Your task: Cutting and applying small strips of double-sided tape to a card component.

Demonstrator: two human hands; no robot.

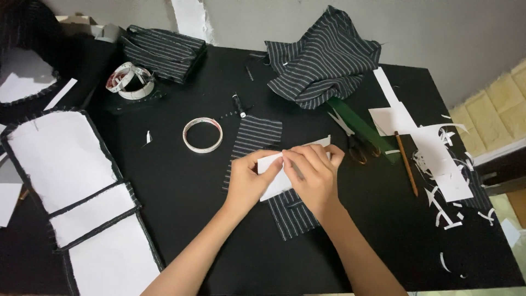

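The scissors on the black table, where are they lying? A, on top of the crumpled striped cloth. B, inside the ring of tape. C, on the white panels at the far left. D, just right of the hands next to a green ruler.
D: the scissors lie on the table just right of the hands, beside the green ruler, apart from the tape ring.

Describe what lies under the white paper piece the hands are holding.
Under the white paper piece lies a flat striped fabric strip on the black table. The left hand and right hand hide the fabric's middle.
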